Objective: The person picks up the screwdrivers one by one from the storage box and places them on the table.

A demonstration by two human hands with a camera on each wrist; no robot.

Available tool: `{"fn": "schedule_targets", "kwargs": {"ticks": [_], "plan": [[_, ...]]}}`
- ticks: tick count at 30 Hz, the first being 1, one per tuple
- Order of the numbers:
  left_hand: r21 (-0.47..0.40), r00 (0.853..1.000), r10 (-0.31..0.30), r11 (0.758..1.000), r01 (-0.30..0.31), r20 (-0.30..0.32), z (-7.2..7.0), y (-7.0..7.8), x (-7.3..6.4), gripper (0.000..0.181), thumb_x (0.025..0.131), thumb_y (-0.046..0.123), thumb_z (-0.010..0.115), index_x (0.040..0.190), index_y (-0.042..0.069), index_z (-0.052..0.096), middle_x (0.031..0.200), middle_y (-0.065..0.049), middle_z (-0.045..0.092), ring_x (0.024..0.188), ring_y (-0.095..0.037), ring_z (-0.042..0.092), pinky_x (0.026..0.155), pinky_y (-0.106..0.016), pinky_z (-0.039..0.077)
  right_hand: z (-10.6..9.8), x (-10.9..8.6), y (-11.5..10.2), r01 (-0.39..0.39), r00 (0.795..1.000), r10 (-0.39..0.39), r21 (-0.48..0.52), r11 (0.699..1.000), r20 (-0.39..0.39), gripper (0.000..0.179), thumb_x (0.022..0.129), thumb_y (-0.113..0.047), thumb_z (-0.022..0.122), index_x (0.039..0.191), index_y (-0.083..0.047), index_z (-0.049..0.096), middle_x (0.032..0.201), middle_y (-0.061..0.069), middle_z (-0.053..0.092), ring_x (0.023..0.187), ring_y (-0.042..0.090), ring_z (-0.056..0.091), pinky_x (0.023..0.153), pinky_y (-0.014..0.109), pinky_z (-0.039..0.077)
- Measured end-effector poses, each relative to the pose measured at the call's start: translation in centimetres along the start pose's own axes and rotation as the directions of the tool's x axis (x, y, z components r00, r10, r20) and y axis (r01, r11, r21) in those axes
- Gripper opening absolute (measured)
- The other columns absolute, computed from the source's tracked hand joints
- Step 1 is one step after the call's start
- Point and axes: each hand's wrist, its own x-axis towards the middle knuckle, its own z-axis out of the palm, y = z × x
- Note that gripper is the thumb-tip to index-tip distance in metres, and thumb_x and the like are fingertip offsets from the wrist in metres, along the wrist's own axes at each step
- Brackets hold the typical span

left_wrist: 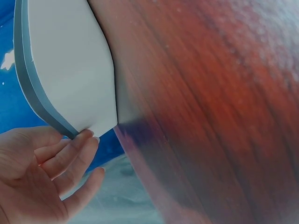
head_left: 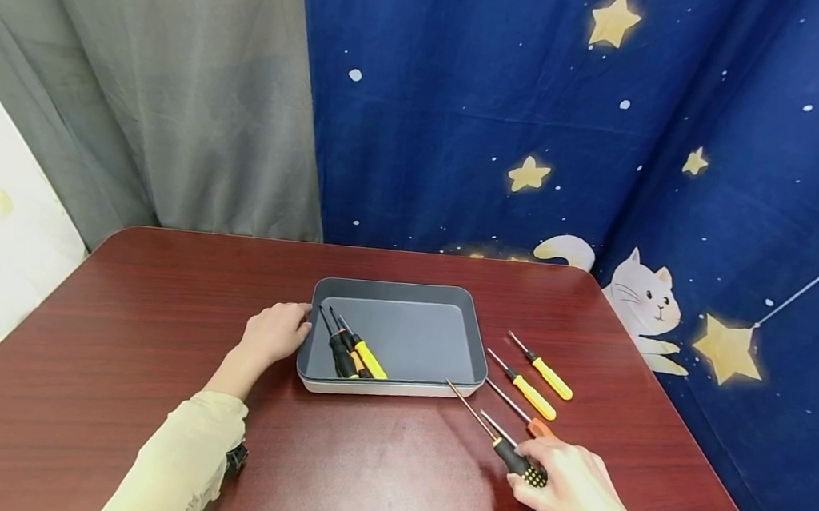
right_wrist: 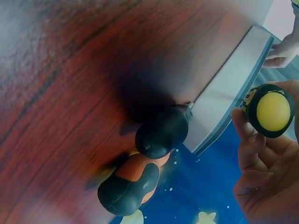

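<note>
A grey tray [head_left: 417, 292] with a pale outer wall sits on the table. My left hand [head_left: 275, 331] grips its left edge; in the left wrist view the fingertips [left_wrist: 86, 134] touch rim and outer wall. My right hand [head_left: 572, 485] holds a screwdriver [head_left: 509, 456] with a black, yellow-dotted handle, its long shaft slanting toward the tray's front right corner. The handle's yellow end cap [right_wrist: 274, 111] shows in the right wrist view. Lying below that hand are a black-handled tool [right_wrist: 161, 135] and an orange-and-black handled screwdriver [right_wrist: 128, 184], partly hidden in the head view.
Inside the tray, at its left, lie a black-handled screwdriver [head_left: 343, 359], a yellow-handled one [head_left: 370, 360] and an orange-and-black handle [head_left: 356, 360] between them. Two yellow-handled screwdrivers [head_left: 534, 398] lie right of the tray. Curtains [head_left: 462, 131] hang behind the brown table [head_left: 160, 308].
</note>
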Motion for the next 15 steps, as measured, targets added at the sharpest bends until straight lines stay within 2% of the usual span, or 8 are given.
{"fn": "schedule_targets", "kwargs": {"ticks": [10,15], "plan": [[0.001,1.000,0.002,1.000,-0.002,0.001,0.0,0.0,0.1,0.034,0.085,0.011,0.054,0.116,-0.003,0.055,0.107,-0.021,0.057,0.089,-0.037,0.056,0.068,-0.051,0.044,0.0,-0.6,-0.1,0.006,0.999,-0.005,0.008,1.000,-0.035,0.020,0.059,-0.033,0.075,0.072,-0.030,0.060,0.069,-0.023,0.046,0.053,-0.004,0.039,0.043,0.022,0.032],[0.002,1.000,0.002,1.000,-0.002,-0.002,0.1,0.0,0.0,0.034,0.085,0.012,0.054,0.116,-0.003,0.055,0.107,-0.021,0.057,0.090,-0.037,0.056,0.068,-0.051,0.043,-0.2,-1.1,-0.2,-0.016,0.999,0.015,0.024,1.000,0.030,0.018,0.063,-0.034,0.073,0.073,-0.030,0.059,0.072,-0.021,0.047,0.060,-0.003,0.042,0.045,0.022,0.033]]}}
